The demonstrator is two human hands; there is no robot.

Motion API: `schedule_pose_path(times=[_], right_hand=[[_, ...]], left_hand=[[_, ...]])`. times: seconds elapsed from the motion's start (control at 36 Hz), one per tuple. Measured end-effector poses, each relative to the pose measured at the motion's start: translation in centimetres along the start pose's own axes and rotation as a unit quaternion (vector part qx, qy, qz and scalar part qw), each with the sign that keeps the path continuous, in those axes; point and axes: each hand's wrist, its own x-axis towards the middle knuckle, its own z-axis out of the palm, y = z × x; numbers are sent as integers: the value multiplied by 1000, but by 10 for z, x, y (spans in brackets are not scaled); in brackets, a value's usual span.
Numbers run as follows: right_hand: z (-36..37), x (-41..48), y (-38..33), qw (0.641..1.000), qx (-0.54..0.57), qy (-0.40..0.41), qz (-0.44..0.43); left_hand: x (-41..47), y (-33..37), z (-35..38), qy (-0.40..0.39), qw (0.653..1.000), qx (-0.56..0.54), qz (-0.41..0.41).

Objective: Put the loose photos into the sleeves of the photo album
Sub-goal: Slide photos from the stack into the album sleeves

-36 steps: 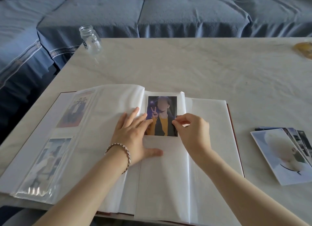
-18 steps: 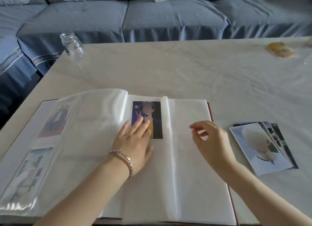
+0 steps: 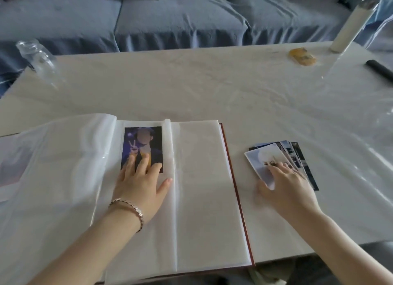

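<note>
Your left fingers (image 3: 144,163) lie spread and flat, with their tips on the lower part of the portrait photo (image 3: 142,144), which sits in the upper sleeve of the open photo album (image 3: 202,189). I judge that the left hand (image 3: 140,187) is pinning page and print so neither slides while the other hand works elsewhere. Out past your left thumb, just beyond the album's red edge, your right hand (image 3: 287,189) covers the fanned stack of loose photos (image 3: 265,157). Its fingers (image 3: 276,170) rest loosely spread on the top print, thumb at the near corner, probably about to draw off the next one; no pinch shows through the blur. The page under your left palm looks unfilled, so that is a likely home for it. Beneath everything is a pale table (image 3: 212,89), with wrinkled clear film (image 3: 350,136) beyond your right fingers. Far past all fingertips stand a glass jar (image 3: 36,55), a yellow packet (image 3: 302,56), a white roll (image 3: 348,27) and a blue sofa (image 3: 170,19).
</note>
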Motion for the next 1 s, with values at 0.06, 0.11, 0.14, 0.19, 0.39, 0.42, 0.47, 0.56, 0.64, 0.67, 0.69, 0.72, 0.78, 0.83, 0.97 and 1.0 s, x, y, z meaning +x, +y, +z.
schedule_pose_path(times=[0.06, 0.11, 0.14, 0.19, 0.39, 0.42, 0.47, 0.56, 0.64, 0.67, 0.69, 0.72, 0.78, 0.83, 0.97, 1.0], right_hand=[[1, 2, -1, 1000, -23, -4, -15], [0, 3, -3, 1000, -20, 0, -9], [0, 3, -4, 1000, -7, 9, 7], [-1, 3, -4, 998, 19, 26, 45], [2, -2, -7, 1000, -5, 0, 6], [1, -4, -8, 1000, -13, 0, 1], [2, -8, -8, 1000, -13, 22, -14], [6, -12, -4, 995, 18, 77, -53], [9, -19, 2, 981, 51, 169, -79], [8, -21, 3, 974, 56, 201, -90], [7, -24, 5, 968, 61, 222, -98], [8, -27, 7, 964, 64, 237, -107], [10, -32, 12, 953, 63, 259, -143], [14, -36, 16, 943, 74, 262, -194], [14, -39, 17, 940, 128, 201, -245], [12, -38, 16, 943, 159, 185, -225]], left_hand=[[-1, 2, 0, 18, 999, -28, 3], [0, 6, -1, 39, 997, -65, 5], [0, 9, -1, 44, 996, -78, 6], [1, 15, -2, 52, 993, -100, 19], [1, 37, -4, 97, 978, -173, 70], [0, 39, -6, 102, 975, -183, 75], [0, 46, -9, 112, 967, -211, 87], [1, 61, -9, 87, 951, -284, 87], [8, 87, -6, -19, 914, -404, 27], [10, 98, -6, -65, 882, -466, -2], [13, 108, -5, -110, 843, -526, -34], [16, 118, -4, -150, 805, -571, -65], [23, 133, -3, -201, 743, -628, -112], [27, 142, 0, -196, 725, -647, -130], [36, 143, 4, -128, 768, -622, -88], [36, 139, 0, -109, 781, -612, -69]])
